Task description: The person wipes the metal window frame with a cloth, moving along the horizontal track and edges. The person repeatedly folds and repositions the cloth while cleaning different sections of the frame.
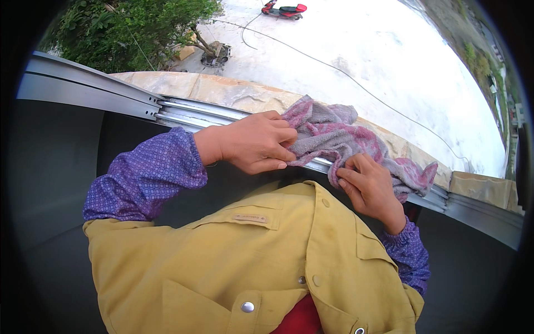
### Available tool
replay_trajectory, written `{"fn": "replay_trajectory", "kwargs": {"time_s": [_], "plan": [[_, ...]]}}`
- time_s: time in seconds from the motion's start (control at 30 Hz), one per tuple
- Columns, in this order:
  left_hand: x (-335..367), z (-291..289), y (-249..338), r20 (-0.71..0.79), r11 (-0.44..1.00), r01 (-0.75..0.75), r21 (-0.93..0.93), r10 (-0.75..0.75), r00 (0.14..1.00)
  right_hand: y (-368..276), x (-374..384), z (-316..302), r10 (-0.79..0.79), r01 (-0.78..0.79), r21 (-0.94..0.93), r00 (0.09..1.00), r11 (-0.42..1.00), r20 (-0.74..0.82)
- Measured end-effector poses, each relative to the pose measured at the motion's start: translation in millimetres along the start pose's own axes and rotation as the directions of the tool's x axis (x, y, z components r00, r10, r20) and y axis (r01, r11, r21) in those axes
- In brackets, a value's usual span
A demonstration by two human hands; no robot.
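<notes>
A grey and pink cloth (345, 136) lies bunched over the metal window track (203, 111) and onto the stone sill. My left hand (257, 142) is closed on the cloth's left end, its fingers bent down at the rails. At the cloth's near edge, my right hand (368, 186) pinches a fold between thumb and fingers. The rest of the cloth trails to the right past that hand. Purple patterned sleeves cover both my forearms. The track beneath the cloth is mostly hidden.
A grey sliding window frame (89, 86) stands at the left end of the track. Beyond the rough stone sill (233, 93), far below, are pale ground (356, 50), a long cable, a red scooter (285, 10) and a leafy tree (128, 33). Dark wall surfaces lie on the near side.
</notes>
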State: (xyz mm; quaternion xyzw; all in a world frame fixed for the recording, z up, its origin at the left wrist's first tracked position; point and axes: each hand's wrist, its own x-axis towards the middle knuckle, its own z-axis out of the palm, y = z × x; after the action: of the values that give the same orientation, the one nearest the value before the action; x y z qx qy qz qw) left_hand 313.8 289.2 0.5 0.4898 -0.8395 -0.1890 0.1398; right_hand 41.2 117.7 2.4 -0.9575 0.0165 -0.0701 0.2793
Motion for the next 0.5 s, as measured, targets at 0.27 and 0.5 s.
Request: {"fn": "replay_trajectory", "kwargs": {"time_s": [0.27, 0.5], "plan": [[1.0, 4.6, 23.2, 0.014, 0.972, 0.087, 0.216, -0.092, 0.996, -7.8, 7.8, 10.9, -0.043, 0.040, -0.045, 0.998, 0.998, -0.046], [-21.4, -3.5, 25.7, -0.006, 0.941, 0.176, 0.290, -0.182, 0.983, -12.0, 6.2, 15.7, -0.061, 0.051, -0.103, 0.994, 0.993, -0.090]]}}
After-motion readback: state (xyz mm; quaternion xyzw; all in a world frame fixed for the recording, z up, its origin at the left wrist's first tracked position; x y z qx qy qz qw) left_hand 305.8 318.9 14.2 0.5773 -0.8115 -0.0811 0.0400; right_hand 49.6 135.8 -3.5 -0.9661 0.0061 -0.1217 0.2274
